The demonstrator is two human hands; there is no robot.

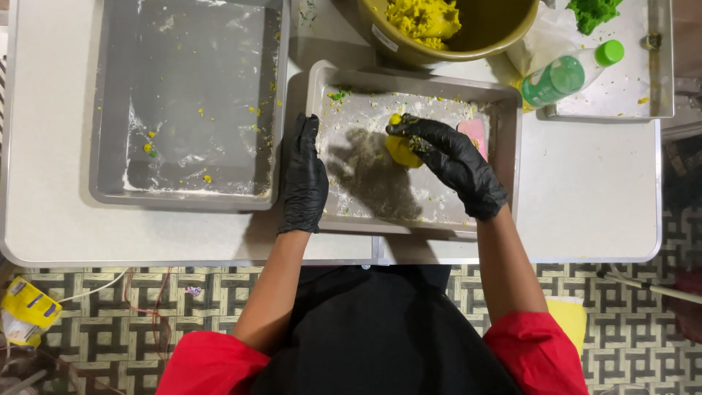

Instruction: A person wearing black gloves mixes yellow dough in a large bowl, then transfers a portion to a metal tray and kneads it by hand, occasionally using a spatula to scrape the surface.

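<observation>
The right hand (453, 164) has its fingers curled over a yellow dough ball (402, 150), pressing it into the floured tray (504, 157) near the desk's front edge. The left hand (303, 179) lies flat and released on the tray's left rim. The dough looks soft, light and sticky; best cupped from above, gently

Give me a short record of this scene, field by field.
left hand: gloved left hand rests on the small tray's left rim
right hand: gloved right hand presses yellow dough
pink scraper: lies in the small tray
big tray: floury, with crumbs
bowl: more yellow dough inside
bottle: green, lying tilted
</observation>
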